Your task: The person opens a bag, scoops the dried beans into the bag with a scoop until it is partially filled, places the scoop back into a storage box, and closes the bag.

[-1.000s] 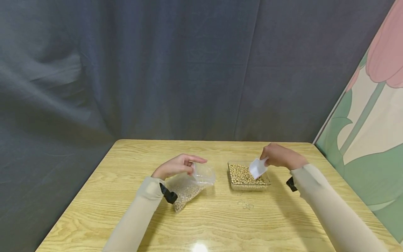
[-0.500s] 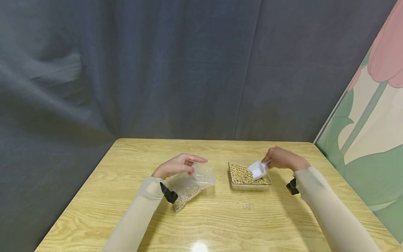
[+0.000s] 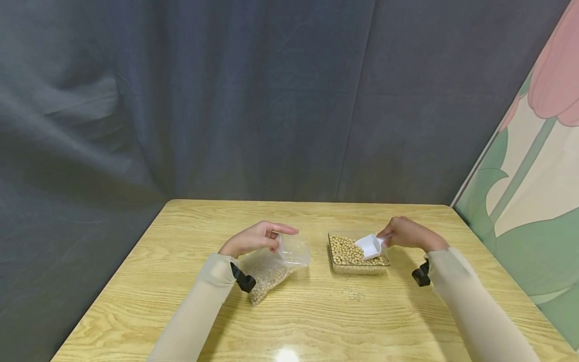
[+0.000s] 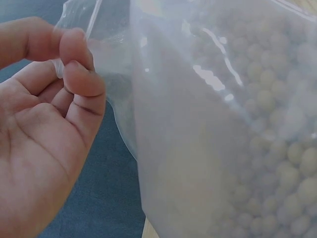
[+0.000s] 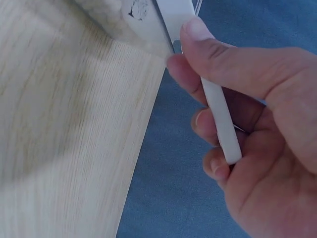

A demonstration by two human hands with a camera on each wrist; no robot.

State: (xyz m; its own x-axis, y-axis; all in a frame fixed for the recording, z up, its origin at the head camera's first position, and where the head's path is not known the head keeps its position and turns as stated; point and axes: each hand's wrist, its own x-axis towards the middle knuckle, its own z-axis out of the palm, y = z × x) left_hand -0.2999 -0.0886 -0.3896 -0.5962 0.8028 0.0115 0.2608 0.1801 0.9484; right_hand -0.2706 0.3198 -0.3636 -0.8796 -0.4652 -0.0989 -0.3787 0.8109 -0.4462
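Note:
My left hand pinches the top edge of a clear plastic bag. Round tan beans fill the bag's lower part, and its mouth gapes toward the right. In the left wrist view, the bag's rim is between thumb and fingers, and the beans show through the cloudy plastic. My right hand grips the handle of a white scoop. The scoop's front edge lies among the beans in a clear rectangular container. In the right wrist view, thumb and fingers curl round the scoop handle.
Both bag and container stand on a wooden table. Small clear scraps or marks lie in front of the container. A dark curtain hangs behind the table, and a flower-painted panel borders the right side.
My right hand has moved slightly right and down, and the scoop has tipped from steep to flatter, its hollow now facing up. My left hand and the bag have stayed in place.

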